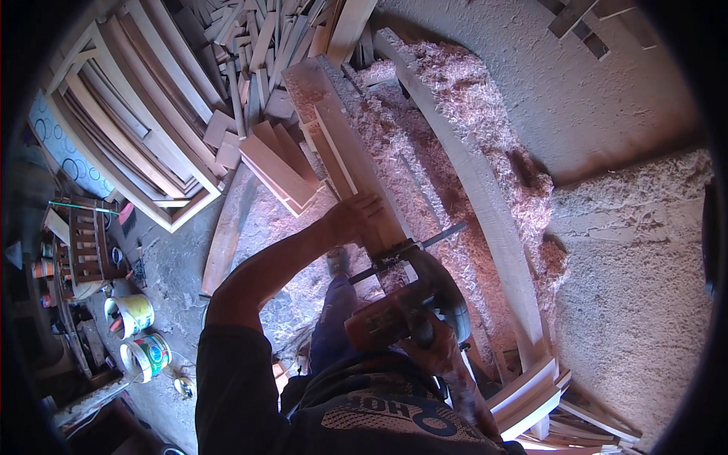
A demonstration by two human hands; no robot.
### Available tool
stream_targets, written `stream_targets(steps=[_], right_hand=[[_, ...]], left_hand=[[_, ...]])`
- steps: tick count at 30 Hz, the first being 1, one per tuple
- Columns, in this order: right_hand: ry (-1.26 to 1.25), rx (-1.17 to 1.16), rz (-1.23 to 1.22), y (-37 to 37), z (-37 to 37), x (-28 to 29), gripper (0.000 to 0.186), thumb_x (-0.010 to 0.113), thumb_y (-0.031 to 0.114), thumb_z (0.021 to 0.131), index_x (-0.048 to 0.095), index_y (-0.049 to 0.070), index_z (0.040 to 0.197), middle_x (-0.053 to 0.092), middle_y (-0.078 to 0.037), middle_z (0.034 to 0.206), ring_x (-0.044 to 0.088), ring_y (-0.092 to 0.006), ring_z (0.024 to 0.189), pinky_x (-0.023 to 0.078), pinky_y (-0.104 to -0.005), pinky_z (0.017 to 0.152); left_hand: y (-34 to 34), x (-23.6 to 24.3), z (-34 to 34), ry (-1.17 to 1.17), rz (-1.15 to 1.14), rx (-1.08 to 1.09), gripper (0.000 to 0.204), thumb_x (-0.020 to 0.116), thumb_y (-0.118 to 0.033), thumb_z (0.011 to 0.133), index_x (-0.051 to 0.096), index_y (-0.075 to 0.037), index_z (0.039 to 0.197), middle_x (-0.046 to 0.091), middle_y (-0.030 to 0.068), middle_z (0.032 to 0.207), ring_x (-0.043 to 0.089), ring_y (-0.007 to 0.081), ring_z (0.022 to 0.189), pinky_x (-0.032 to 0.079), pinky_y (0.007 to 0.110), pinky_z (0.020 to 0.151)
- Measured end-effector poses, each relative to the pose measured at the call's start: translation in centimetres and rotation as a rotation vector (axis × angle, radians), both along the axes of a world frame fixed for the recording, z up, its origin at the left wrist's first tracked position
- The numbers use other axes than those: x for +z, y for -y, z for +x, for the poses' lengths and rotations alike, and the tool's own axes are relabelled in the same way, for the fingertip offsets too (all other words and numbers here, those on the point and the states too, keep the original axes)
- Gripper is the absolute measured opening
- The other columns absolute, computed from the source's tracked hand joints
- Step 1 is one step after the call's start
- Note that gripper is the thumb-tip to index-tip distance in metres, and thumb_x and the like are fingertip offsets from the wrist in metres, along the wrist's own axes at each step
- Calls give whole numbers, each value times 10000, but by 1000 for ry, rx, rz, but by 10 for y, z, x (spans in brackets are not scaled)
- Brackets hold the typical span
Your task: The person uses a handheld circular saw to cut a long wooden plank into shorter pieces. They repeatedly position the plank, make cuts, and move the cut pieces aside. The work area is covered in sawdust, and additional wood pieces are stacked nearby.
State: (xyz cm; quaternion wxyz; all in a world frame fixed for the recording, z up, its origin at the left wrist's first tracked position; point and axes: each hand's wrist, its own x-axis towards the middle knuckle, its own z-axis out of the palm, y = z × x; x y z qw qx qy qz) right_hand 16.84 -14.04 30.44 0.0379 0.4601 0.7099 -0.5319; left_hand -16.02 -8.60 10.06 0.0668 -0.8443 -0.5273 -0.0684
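Note:
A handheld electric tool [421, 292] with a dark curved body and a reddish motor housing sits at the near end of a long wooden beam [307, 80]. My right hand [436, 345] is closed on its rear handle, partly hidden by the tool. A metal bar [444, 235] sticks out across the beam beside the tool. On the beam lies a narrow wooden board [334, 144]. My left hand [360, 216] grips its near part, fingers bent over the top. Shadow hides the tool's underside, so its exact kind is unclear.
Wood shavings [462, 83] cover the floor around a thick curved plank [485, 182] on the right. Stacked wooden frames [152, 114] and offcuts [262, 45] lie far left. A box-like wooden piece [277, 171] is beside the beam. Buckets [148, 356] stand left; boards [531, 394] lie near right.

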Motion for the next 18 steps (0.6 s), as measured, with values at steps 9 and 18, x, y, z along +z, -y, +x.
stream_targets(steps=[9, 18], right_hand=[[-120, 1, -32, -28, -39, -11, 615, 766, 230, 869, 558, 40, 1415, 740, -244, 1130, 733, -360, 1071, 580, -435, 909], [-165, 17, 24, -63, -100, -25, 601, 807, 218, 834, 577, 23, 1355, 736, -263, 1098, 729, -387, 1068, 574, -450, 894]], left_hand=[[-20, 7, -40, -63, -32, 35, 526, 650, -215, 853, 625, -43, 1350, 617, 104, 1426, 536, 250, 1371, 343, 426, 1228], [-53, 8, -108, -136, -3, 48, 607, 705, -263, 811, 613, -34, 1366, 617, 98, 1423, 543, 246, 1357, 349, 423, 1221]])
